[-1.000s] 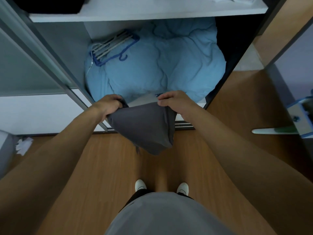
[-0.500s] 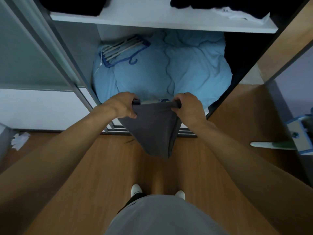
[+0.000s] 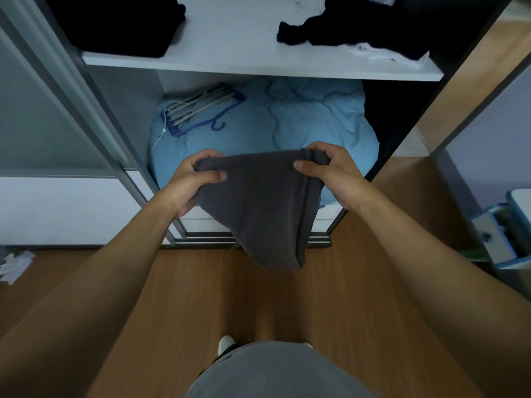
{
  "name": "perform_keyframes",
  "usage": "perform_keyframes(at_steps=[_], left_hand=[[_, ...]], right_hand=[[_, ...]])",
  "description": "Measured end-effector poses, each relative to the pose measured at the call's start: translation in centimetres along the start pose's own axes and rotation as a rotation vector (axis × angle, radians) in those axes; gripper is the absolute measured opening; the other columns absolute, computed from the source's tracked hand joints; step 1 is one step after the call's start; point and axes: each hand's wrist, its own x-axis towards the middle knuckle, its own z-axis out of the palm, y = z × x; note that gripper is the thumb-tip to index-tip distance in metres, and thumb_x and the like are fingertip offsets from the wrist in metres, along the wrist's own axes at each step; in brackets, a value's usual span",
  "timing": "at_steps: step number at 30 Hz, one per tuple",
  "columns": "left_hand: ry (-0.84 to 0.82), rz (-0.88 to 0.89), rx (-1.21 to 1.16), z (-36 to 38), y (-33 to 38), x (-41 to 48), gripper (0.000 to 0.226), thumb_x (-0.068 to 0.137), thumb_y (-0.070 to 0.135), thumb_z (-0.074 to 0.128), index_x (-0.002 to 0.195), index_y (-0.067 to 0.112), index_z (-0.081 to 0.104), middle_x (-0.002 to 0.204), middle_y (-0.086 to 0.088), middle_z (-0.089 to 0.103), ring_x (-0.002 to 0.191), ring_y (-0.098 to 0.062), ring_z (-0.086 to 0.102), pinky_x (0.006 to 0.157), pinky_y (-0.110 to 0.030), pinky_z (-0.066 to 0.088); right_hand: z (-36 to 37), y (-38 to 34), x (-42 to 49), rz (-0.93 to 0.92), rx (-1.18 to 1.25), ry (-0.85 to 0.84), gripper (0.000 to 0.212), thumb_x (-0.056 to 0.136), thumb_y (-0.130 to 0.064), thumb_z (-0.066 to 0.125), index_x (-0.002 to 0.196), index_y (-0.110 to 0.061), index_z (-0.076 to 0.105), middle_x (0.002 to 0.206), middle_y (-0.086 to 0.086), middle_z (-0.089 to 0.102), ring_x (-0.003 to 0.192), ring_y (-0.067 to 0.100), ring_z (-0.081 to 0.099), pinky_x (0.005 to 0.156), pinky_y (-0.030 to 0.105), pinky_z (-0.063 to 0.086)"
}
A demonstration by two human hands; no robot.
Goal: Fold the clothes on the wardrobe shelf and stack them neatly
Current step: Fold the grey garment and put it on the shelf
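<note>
The left hand [image 3: 193,179] and right hand [image 3: 330,173] each pinch a top corner of the dark grey garment [image 3: 264,208]. It hangs between them, below the wardrobe shelf [image 3: 244,64], in front of the blue duvet [image 3: 301,122].

— What's in the hands?
— A dark grey cloth [image 3: 264,208], pinched at its top corners by the left hand [image 3: 192,179] and right hand [image 3: 330,173], hanging to a point.
— And behind?
— A white shelf [image 3: 258,64] with dark clothes [image 3: 359,21], above a blue duvet [image 3: 301,122] with hangers [image 3: 198,110].
</note>
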Motion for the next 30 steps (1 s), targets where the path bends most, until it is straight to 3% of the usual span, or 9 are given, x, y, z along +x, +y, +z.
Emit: perform_keyframes(at_steps=[3, 6, 9, 13, 15, 20, 25, 28, 30], left_hand=[[-0.037, -0.008, -0.194, 1.4, -0.2, 0.7, 0.044, 0.075, 0.013, 0.074, 0.118, 0.023, 0.068, 0.111, -0.001, 0.074, 0.107, -0.02, 0.068, 0.087, -0.029, 0.057], [-0.147, -0.041, -0.299, 2.8, -0.8, 1.4, 0.08, 0.066, 0.034, 0.091, 0.137, 0.023, 0.054, 0.133, -0.004, 0.065, 0.124, -0.021, 0.061, 0.102, -0.033, 0.052], [-0.264, -0.115, -0.259, 4.6, -3.2, 1.3, 0.098, 0.049, 0.042, 0.098, 0.132, 0.02, 0.053, 0.126, 0.002, 0.07, 0.119, -0.014, 0.064, 0.095, -0.027, 0.053], [-0.238, -0.197, -0.071, 7.4, -6.9, 0.7, 0.093, 0.044, 0.047, 0.098, 0.123, 0.025, 0.057, 0.118, 0.014, 0.072, 0.114, -0.003, 0.064, 0.089, -0.016, 0.051], [-0.154, -0.182, -0.055, 8.8, -7.6, 0.9, 0.082, 0.051, 0.038, 0.093, 0.125, 0.022, 0.06, 0.122, 0.007, 0.071, 0.119, -0.011, 0.063, 0.098, -0.025, 0.048], [0.049, -0.234, -0.357, 11.5, -6.0, 1.0, 0.031, 0.062, 0.026, 0.071, 0.09, 0.016, 0.08, 0.1, -0.004, 0.078, 0.093, -0.016, 0.074, 0.074, -0.026, 0.056], [0.033, -0.349, -0.46, 15.1, -4.1, 0.4, 0.032, 0.08, 0.027, 0.062, 0.101, 0.012, 0.08, 0.112, -0.009, 0.075, 0.1, -0.024, 0.073, 0.08, -0.034, 0.058], [0.051, -0.387, -0.546, 16.6, -3.1, 0.3, 0.04, 0.078, 0.029, 0.064, 0.109, 0.007, 0.077, 0.116, -0.015, 0.073, 0.107, -0.031, 0.07, 0.091, -0.041, 0.056], [0.068, -0.381, -0.573, 16.9, -2.4, 0.4, 0.037, 0.079, 0.029, 0.063, 0.105, 0.006, 0.078, 0.109, -0.016, 0.075, 0.1, -0.031, 0.072, 0.082, -0.04, 0.059]], right_hand=[[-0.6, -1.1, 0.2, 0.024, 0.216, -0.001, 0.005, 0.086, -0.011, 0.075, 0.087, -0.014, 0.072, 0.087, 0.003, 0.073, 0.089, 0.017, 0.07, 0.085, 0.029, 0.056], [-1.3, -1.8, 0.3, 0.025, 0.391, 0.033, 0.008, 0.087, -0.008, 0.072, 0.086, -0.016, 0.075, 0.092, 0.005, 0.076, 0.091, 0.019, 0.072, 0.08, 0.027, 0.056], [-1.9, -2.0, 0.1, 0.024, 0.47, 0.027, 0.008, 0.085, -0.008, 0.072, 0.085, -0.015, 0.075, 0.092, 0.007, 0.075, 0.09, 0.021, 0.072, 0.081, 0.031, 0.057], [-2.7, -1.3, -0.7, 0.026, 0.445, -0.004, 0.009, 0.085, -0.006, 0.071, 0.08, -0.014, 0.071, 0.086, 0.006, 0.073, 0.085, 0.019, 0.071, 0.077, 0.03, 0.057], [-3.5, -0.8, -1.4, 0.054, 0.418, -0.001, 0.008, 0.086, -0.006, 0.071, 0.082, -0.013, 0.069, 0.086, 0.007, 0.073, 0.085, 0.02, 0.071, 0.077, 0.032, 0.057], [-6.7, 0.3, -2.8, 0.202, 0.437, 0.157, 0.026, 0.084, -0.007, 0.075, 0.108, -0.001, 0.069, 0.105, 0.017, 0.074, 0.098, 0.029, 0.072, 0.09, 0.041, 0.057], [-8.6, 2.4, -3.2, 0.354, 0.481, 0.393, 0.042, 0.082, -0.016, 0.079, 0.121, -0.006, 0.066, 0.111, 0.014, 0.074, 0.102, 0.027, 0.072, 0.092, 0.044, 0.058], [-9.6, 4.2, -4.1, 0.423, 0.531, 0.32, 0.045, 0.084, -0.037, 0.078, 0.121, -0.015, 0.065, 0.109, 0.003, 0.076, 0.099, 0.019, 0.073, 0.083, 0.034, 0.06], [-9.7, 5.9, -5.2, 0.474, 0.515, 0.178, 0.045, 0.081, -0.054, 0.075, 0.114, -0.026, 0.064, 0.103, -0.009, 0.077, 0.095, 0.01, 0.073, 0.072, 0.024, 0.059]])
